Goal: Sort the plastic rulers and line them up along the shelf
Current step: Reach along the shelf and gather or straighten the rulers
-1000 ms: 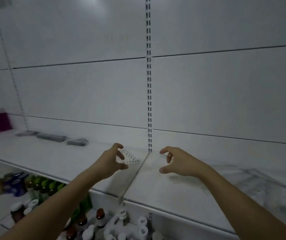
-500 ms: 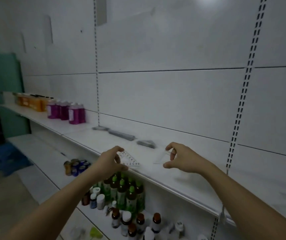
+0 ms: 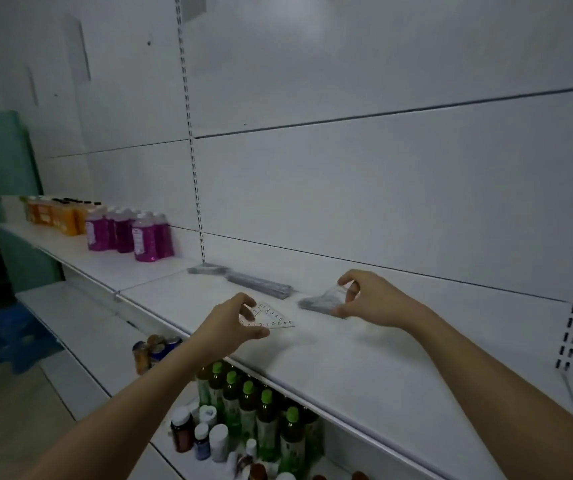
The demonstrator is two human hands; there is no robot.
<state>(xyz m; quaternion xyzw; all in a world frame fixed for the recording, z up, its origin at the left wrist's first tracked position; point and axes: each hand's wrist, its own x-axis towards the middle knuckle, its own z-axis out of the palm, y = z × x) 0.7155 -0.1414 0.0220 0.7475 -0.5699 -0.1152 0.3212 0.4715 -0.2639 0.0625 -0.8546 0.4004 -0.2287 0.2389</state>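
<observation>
Left hand (image 3: 231, 322) pinches clear plastic triangle ruler (image 3: 273, 317) over white shelf (image 3: 330, 355), long edge running left-right, tip pointing right. Right hand (image 3: 364, 297) grips another clear triangle (image 3: 328, 299) on a clear ruler pile, tip left. Since 0.5 s ago right hand reached the pile. Purple bottles (image 3: 136, 233) far left

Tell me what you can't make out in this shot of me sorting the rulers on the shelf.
Head view only:
- Clear ruler in the right hand: blurred and see-through, so its shape and markings are unreadable.
- Triangle ruler: its left corner is hidden under the left hand.
- Grey ruler stacks by the wall: too dim and small to count.
- Purple bottles: labels too small to read.
</observation>
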